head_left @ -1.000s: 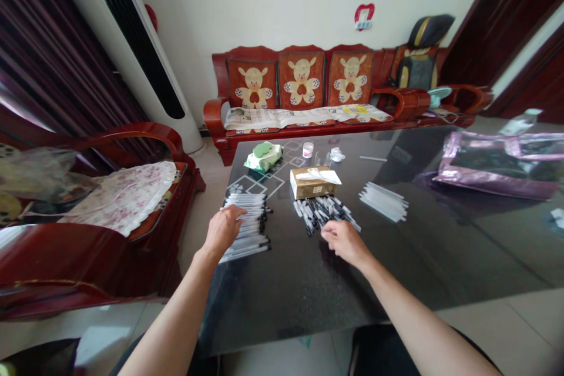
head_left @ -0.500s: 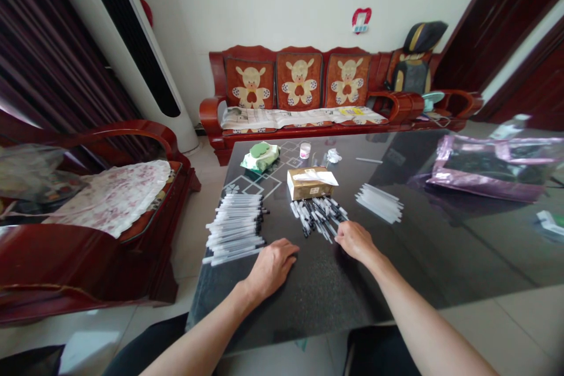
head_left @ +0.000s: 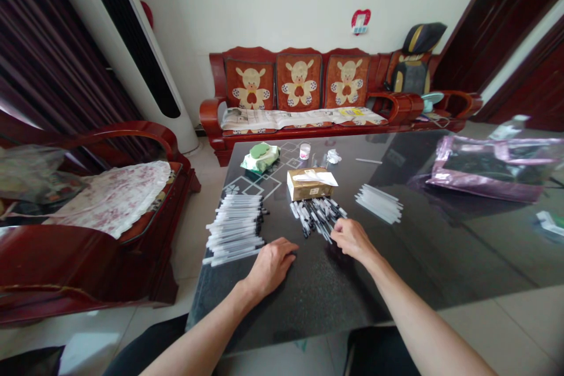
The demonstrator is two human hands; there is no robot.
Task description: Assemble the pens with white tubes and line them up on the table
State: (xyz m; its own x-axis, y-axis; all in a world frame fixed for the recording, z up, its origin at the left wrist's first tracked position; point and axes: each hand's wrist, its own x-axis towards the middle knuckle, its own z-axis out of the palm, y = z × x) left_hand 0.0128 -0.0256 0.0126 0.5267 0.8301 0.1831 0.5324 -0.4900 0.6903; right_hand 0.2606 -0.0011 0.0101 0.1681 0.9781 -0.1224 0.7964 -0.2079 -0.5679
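My right hand [head_left: 350, 237] is closed in a pinch at the near right edge of a loose pile of black-and-white pen refills [head_left: 315, 215], its fingertips on one thin refill. To the left, my left hand [head_left: 274, 261] lies on the dark tabletop with loosely bent fingers apart and nothing visible in them. Beside it is a stacked row of white translucent pens [head_left: 235, 226] with black ends. A smaller group of clear white pen barrels [head_left: 379, 204] lies right of the pile.
Behind the pile stands a gold tissue box [head_left: 311, 188]. Farther back are a green wipes pack [head_left: 261, 157], a small white-and-pink cup [head_left: 305, 151], a crumpled tissue [head_left: 333, 156] and a single barrel [head_left: 369, 161]. A clear purple-edged bag [head_left: 489, 188] lies at the right.
My right hand has shifted slightly left and up, nearer the refill pile. My left hand has hardly moved.
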